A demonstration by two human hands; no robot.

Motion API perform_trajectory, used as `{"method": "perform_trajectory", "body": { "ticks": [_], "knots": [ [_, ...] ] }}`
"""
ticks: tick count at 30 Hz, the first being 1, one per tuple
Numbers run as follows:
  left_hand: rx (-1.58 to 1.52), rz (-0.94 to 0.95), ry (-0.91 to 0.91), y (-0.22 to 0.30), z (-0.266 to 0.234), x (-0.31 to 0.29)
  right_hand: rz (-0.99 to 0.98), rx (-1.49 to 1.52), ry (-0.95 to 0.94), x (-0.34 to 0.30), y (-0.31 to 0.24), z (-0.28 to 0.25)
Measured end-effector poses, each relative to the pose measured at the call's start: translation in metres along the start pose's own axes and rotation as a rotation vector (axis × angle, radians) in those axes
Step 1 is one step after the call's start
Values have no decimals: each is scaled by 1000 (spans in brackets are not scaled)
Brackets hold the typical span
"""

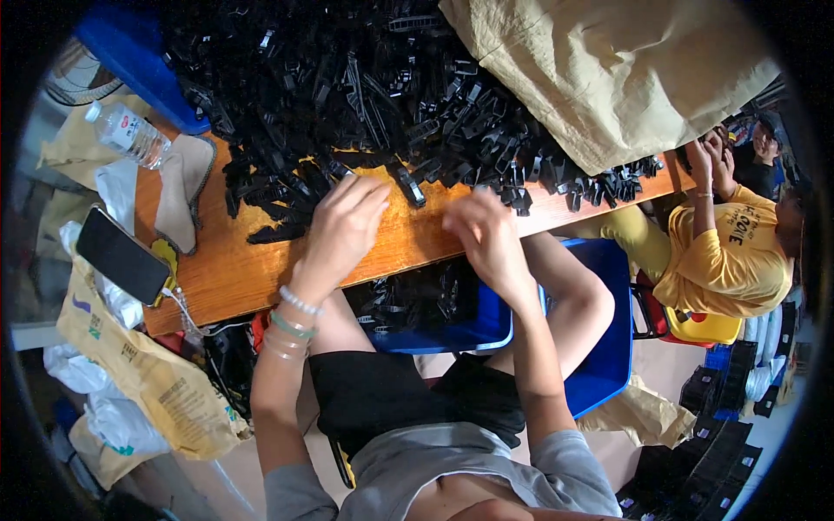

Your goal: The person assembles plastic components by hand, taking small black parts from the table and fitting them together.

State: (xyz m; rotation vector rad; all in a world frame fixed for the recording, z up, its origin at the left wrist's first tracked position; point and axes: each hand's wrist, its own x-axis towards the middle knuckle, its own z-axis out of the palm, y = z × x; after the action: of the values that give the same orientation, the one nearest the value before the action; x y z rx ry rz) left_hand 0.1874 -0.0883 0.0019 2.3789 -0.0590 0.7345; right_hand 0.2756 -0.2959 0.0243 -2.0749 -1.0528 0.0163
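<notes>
A large heap of black plastic clip-like parts (pixel 365 95) covers the far side of the wooden table (pixel 226 278). My left hand (pixel 347 217) hangs over the near edge of the heap, fingers loosely stretched and nothing seen in them. To its right, my right hand (pixel 486 227) is above the table's front edge, slightly blurred, with bent fingers and the thumb apart; no part shows in it. Between the two hands lies a single black part (pixel 408 184) on the bare wood, close to the heap. The fingertips of both hands are partly hidden.
Blue bins (pixel 491 334) holding black parts sit below the table edge. On the left are a phone (pixel 124 253) on a cable, a water bottle (pixel 130 135) and a grey cloth (pixel 184 187). A tan sack (pixel 608 78) covers the far right. A person in yellow (pixel 730 252) sits at right.
</notes>
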Motion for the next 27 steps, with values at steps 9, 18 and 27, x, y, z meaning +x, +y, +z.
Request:
{"method": "perform_trajectory", "body": {
  "ticks": [9,18,27],
  "knots": [
    [268,220,-195,13,10,9,-159,-170,292,25,22,16],
    [-156,-85,-15,19,13,-24,435,467,109,-27,-4,31],
    [-130,-88,-43,15,11,-25,234,242,-76,-28,-7,16]
  ]
}}
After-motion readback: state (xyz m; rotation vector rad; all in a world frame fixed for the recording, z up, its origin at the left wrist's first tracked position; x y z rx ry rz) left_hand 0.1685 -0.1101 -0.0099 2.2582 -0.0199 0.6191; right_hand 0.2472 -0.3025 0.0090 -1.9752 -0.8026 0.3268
